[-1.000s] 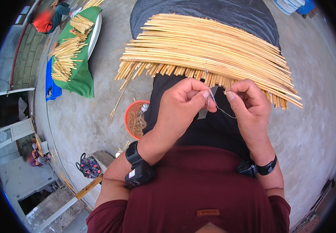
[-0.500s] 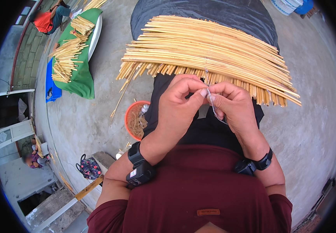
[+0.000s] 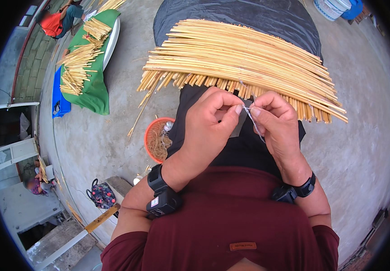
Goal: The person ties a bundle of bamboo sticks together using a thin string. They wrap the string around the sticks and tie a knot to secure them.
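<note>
A thin twisted whitish string runs between my two hands, just in front of the near edge of a mat of straw-coloured reed stalks. My left hand pinches the string between thumb and index finger. Close beside it, my right hand also has thumb and fingertips closed on the string, whose tail hangs down below the fingers. The fingertips of both hands nearly meet. Beneath the top stalks, a second layer of stalk ends sticks out toward me. The stalks lie on a dark cloth cover.
To the left, an orange basket holds tangled brown fibre. Farther left, more cut stalks lie on a green cloth. A patterned bag rests near a wooden-ended plank. One person sits far left, another at top left. Buckets stand far right.
Both hands have drawn slightly back from the stalk edge, and the fingertips have parted a little, so more of the string shows between them.
</note>
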### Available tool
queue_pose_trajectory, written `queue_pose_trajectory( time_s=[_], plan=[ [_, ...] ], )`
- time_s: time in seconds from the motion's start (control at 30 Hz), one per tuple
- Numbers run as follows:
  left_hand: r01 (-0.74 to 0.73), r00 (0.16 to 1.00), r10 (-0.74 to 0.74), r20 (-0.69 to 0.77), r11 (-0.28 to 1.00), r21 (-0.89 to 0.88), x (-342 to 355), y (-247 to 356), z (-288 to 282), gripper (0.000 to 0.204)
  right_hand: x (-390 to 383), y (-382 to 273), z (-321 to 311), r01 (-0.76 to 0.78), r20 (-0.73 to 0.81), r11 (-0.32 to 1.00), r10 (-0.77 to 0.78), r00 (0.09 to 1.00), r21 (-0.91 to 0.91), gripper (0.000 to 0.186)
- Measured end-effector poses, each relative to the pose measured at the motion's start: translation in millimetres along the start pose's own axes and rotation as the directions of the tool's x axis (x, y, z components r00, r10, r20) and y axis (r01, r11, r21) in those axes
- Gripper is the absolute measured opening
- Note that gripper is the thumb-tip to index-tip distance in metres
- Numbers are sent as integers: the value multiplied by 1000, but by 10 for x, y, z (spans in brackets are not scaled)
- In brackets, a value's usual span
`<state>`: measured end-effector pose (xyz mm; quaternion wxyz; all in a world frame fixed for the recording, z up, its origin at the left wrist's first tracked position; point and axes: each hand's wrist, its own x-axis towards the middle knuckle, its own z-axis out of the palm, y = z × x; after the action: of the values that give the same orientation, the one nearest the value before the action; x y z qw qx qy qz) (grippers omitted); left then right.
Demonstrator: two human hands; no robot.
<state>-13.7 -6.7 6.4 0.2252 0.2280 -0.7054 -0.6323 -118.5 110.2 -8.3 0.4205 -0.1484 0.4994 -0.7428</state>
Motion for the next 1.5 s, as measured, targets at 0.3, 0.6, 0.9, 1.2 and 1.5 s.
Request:
queue_pose_trajectory(
  time_s=[0.3, 0.6, 0.9, 1.2, 1.5],
  plan=[
    [118, 993, -117, 19, 960, -255, -37, -22, -60, 10, -45, 12, -45, 143, -17, 982, -142, 990, 124, 5],
    [587, 806, -360, 471, 595, -550, -102, -47, -117, 22, -143, -45, -158, 237, 127, 884, -203, 971, -403, 5],
    [831, 554, -536, 637, 394, -392, -430, -142, -207, 23, -271, -19, -284, 275, 334, 740, -73, 940, -614, 12],
    [833, 542, -583, 605, 464, -300, -455, -252, -157, 12, -390, 176, -392, -65, 243, 929, 162, 956, -363, 8],
    [796, 598, -613, 516, 530, -292, -462, -255, -137, 10, -470, 167, -436, -392, 111, 919, 384, 916, 53, 10]
  ],
)
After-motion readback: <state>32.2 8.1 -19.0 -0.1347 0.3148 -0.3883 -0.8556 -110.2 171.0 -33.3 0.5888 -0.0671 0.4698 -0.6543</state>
